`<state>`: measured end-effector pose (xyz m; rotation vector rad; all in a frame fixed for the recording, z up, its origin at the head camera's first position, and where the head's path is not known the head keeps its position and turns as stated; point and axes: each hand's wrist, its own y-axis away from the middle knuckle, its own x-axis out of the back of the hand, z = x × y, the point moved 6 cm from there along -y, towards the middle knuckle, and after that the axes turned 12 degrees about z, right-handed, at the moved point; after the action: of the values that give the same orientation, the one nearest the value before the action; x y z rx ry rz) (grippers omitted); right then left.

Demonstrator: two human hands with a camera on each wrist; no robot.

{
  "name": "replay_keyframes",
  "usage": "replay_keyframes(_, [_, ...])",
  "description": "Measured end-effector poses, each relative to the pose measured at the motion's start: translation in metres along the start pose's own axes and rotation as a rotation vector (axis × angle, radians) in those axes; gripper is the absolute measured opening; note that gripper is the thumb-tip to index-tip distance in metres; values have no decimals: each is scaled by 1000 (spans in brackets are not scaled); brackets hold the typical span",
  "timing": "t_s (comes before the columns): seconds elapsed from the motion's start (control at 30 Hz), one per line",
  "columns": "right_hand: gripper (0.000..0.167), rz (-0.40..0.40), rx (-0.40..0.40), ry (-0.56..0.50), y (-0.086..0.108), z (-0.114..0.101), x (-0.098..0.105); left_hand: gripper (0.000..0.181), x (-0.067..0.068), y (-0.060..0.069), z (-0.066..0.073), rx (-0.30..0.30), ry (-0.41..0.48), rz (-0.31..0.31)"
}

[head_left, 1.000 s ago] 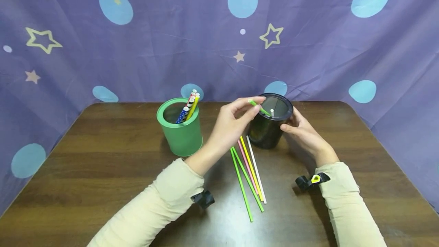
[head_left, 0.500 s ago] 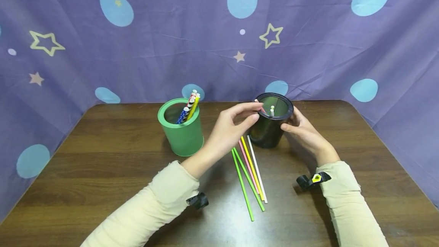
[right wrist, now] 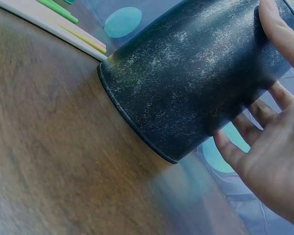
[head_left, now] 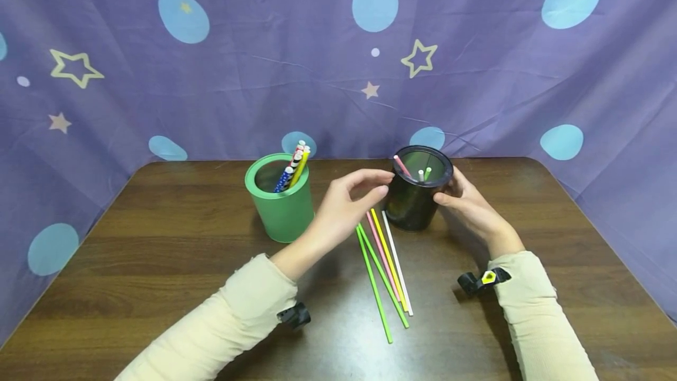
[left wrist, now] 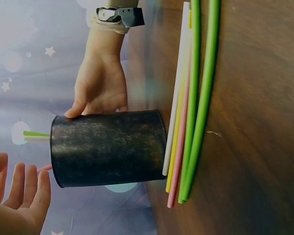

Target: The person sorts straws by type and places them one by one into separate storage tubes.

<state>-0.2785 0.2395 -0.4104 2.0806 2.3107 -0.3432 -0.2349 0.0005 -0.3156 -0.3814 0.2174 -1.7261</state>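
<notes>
One tin (head_left: pixel 415 201): gripping upright, mouth up, in right hand (head_left: pixel 473 207); hovering left hand (head_left: pixel 341 210), fingers parted, by rim; standing well inside right table edge (head_left: pixel 588 220).

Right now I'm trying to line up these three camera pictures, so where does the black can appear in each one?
Head: the black can stands just right of centre.
Left wrist: it appears sideways, left of centre and slightly low.
Right wrist: it appears tilted, filling much of the upper right, cut off by the top edge.
Shared landmark: the right hand, holding its side.
</notes>
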Motion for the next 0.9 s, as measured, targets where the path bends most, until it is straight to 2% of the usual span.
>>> replay_keyframes(0.2, [74,3,-4,-3,0,0,1,24,5,4,-9,26,-64,20])
replay_keyframes(0.33, [77,1,-9,-10,0,0,1,21,6,9,-19,50,-101,10])
replay_keyframes(0.4, [77,-2,-9,-11,0,0,0,21,6,13,-26,92,-100,-5])
replay_keyframes(0.57, [73,-7,-8,-12,0,-1,0,24,6,19,-43,251,-78,-18])
replay_keyframes(0.67, [73,-12,-6,-17,0,0,0,25,7,22,-53,327,-95,-18])
replay_keyframes(0.9, [75,-6,-6,4,0,0,1,26,12,28,-74,397,-156,-32])
